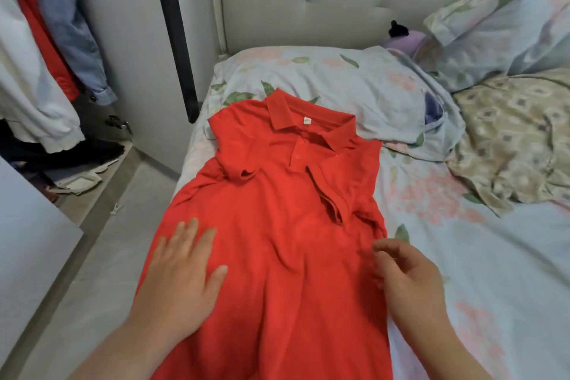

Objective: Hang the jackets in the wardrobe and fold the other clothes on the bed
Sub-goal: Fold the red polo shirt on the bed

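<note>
We see a red polo shirt (277, 225), face up lengthwise on the floral-sheeted bed (462, 256), collar at the far end from us, both short sleeves folded inward, fabric rumpled, jackets (58, 25) hanging in the wardrobe (132, 40) at our left.

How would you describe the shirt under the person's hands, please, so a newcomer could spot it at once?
Find the bed with the floral sheet, beside the open wardrobe. On its left side lies the polo shirt, face up, collar towards the pillow, sleeves folded in. It is the only plain red thing among pastel, patterned bedding.
</note>
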